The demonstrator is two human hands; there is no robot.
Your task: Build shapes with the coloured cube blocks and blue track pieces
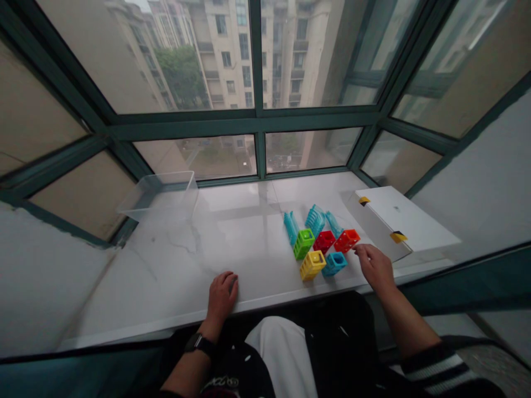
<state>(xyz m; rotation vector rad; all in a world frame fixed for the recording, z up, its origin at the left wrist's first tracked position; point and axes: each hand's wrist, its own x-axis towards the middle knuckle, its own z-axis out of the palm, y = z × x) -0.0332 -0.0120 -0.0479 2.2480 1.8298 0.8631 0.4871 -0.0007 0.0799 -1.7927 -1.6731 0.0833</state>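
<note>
Bay window with dark green frames (249, 124); white marble sill (166, 260); white side wall (477, 171); apartment block (224, 55) and tree (180, 77) outside; dull daylight.

No text can be read with certainty. White script-like lettering is printed across a black fabric garment (219, 381), but it is too blurred and partly hidden to be made out. A small grey mark (396, 209) is seen on the white rectangular box (398, 215), too small to be read; its yellow-and-black tape pieces (398, 237) bear no legible sign.
</note>
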